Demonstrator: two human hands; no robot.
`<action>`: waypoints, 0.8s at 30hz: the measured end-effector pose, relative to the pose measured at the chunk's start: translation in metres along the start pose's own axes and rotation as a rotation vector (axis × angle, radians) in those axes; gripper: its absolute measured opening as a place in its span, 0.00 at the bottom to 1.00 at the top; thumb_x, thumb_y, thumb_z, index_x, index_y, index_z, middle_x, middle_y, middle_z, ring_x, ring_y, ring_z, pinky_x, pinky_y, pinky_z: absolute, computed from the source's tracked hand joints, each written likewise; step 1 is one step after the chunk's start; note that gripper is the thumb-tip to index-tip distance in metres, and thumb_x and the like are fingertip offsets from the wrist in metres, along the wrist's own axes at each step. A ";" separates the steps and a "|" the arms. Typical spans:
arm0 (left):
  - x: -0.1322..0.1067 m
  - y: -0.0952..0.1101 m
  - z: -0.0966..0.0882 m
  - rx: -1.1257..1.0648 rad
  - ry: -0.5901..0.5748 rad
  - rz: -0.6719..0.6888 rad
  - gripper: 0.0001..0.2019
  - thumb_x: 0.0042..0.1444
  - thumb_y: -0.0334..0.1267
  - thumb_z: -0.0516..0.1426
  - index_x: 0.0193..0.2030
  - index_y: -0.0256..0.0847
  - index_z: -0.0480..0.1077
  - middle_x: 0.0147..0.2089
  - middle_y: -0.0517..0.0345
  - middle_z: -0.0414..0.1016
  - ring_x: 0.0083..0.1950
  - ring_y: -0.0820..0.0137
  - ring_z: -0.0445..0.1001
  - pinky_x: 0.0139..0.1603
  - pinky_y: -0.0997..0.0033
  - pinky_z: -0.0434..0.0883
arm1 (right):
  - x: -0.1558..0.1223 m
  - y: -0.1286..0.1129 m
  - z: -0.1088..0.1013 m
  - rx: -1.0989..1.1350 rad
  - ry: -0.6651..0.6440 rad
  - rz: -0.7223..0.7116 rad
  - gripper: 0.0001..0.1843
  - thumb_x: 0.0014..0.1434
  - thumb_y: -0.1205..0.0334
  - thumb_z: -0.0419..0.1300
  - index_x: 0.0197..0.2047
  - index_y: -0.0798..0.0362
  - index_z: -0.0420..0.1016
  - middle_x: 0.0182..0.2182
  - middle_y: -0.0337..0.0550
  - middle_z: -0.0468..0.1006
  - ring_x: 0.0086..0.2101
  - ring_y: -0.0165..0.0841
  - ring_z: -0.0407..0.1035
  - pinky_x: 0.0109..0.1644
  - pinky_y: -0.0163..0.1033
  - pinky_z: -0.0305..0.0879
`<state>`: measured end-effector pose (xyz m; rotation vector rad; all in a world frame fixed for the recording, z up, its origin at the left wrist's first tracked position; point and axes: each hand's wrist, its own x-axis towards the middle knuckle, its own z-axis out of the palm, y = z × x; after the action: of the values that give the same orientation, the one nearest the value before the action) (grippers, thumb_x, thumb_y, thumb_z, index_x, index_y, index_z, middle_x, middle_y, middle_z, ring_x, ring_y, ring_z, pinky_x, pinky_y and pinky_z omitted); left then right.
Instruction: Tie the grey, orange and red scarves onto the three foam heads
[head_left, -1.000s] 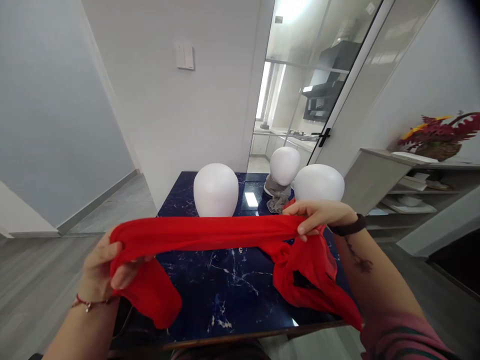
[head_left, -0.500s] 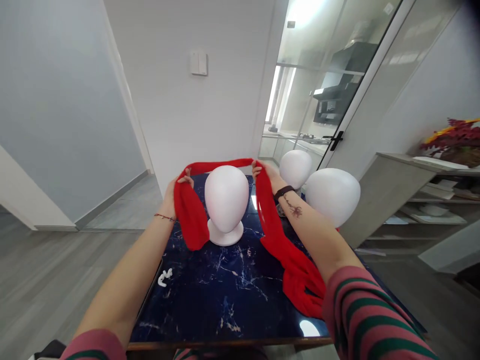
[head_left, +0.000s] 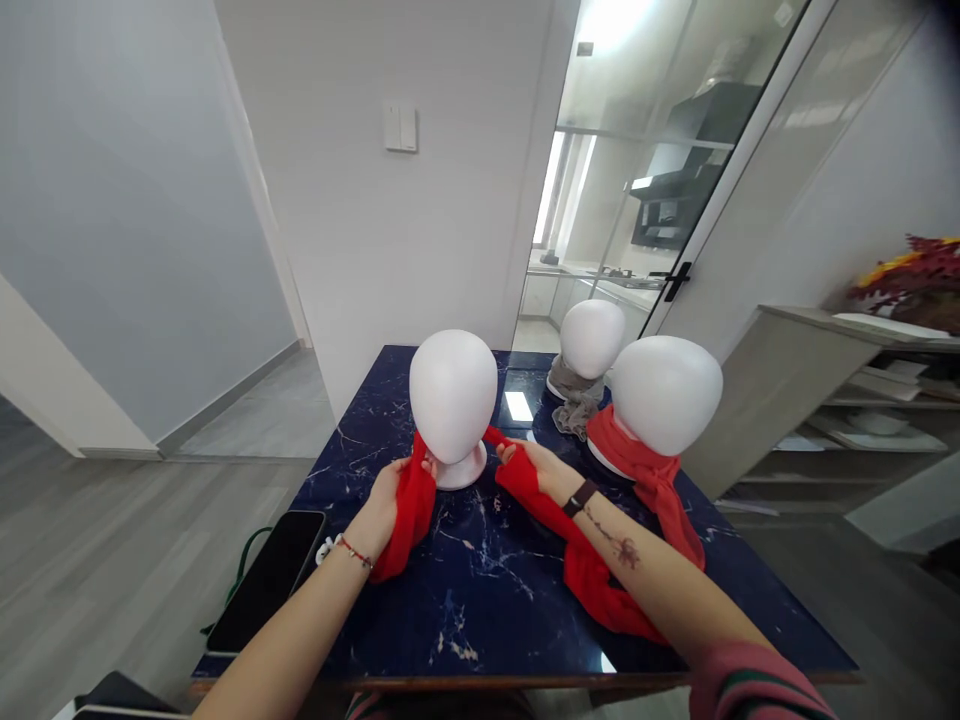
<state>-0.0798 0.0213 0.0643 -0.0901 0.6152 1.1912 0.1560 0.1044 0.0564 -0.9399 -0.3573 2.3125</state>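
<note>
A white mannequin head (head_left: 453, 392) stands upright on its round base in the middle of the dark blue marbled table. Behind its neck passes a bright red scarf (head_left: 412, 508), which comes forward on both sides. My left hand (head_left: 391, 492) is closed on the scarf just left of the neck, and a short end hangs below it onto the table. To the right of the neck my right hand (head_left: 534, 468) grips the other side. From there the longer part trails across the tabletop under my right forearm. The stretch behind the neck is hidden.
On the right stands a white mannequin head (head_left: 666, 392) wearing a red scarf (head_left: 636, 458). Farther back, another mannequin head (head_left: 592, 338) has a grey scarf (head_left: 576, 388). A black phone or tablet (head_left: 268, 578) and small white objects (head_left: 327, 548) lie at the table's left edge.
Both hands have come down and nearer, drawing the scarf from behind the top of the middle head to its neck. The dark device and the scarves on the other heads now show.
</note>
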 end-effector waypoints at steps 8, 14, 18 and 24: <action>0.025 -0.024 -0.017 0.163 -0.086 -0.099 0.14 0.49 0.28 0.48 0.42 0.29 0.67 0.29 0.47 0.75 0.28 0.63 0.76 0.33 0.61 0.75 | 0.020 0.064 0.006 0.005 -0.001 0.020 0.18 0.67 0.62 0.42 0.41 0.64 0.69 0.28 0.49 0.78 0.29 0.30 0.75 0.35 0.33 0.73; 0.035 -0.034 -0.026 0.196 -0.119 -0.072 0.10 0.53 0.29 0.49 0.37 0.29 0.69 0.24 0.51 0.73 0.25 0.68 0.74 0.31 0.69 0.74 | 0.008 0.074 0.015 -0.159 -0.082 -0.043 0.18 0.66 0.61 0.46 0.42 0.63 0.73 0.34 0.51 0.79 0.35 0.30 0.75 0.45 0.34 0.69; 0.037 -0.038 -0.031 0.216 -0.099 -0.027 0.13 0.54 0.27 0.48 0.42 0.29 0.69 0.26 0.52 0.75 0.24 0.72 0.73 0.26 0.76 0.72 | -0.030 0.077 0.013 -0.585 -0.027 -0.313 0.14 0.55 0.60 0.62 0.43 0.58 0.75 0.39 0.45 0.79 0.41 0.33 0.72 0.52 0.39 0.65; 0.043 -0.039 -0.038 0.258 -0.050 -0.008 0.11 0.54 0.28 0.49 0.41 0.34 0.70 0.26 0.57 0.74 0.19 0.74 0.70 0.23 0.77 0.69 | -0.087 0.091 0.007 -0.689 -0.143 -0.233 0.21 0.44 0.61 0.70 0.42 0.56 0.74 0.38 0.43 0.78 0.40 0.35 0.72 0.52 0.44 0.64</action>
<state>-0.0504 0.0277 0.0013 0.1546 0.7188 1.0942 0.1596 -0.0212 0.0668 -0.9703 -1.3075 2.0609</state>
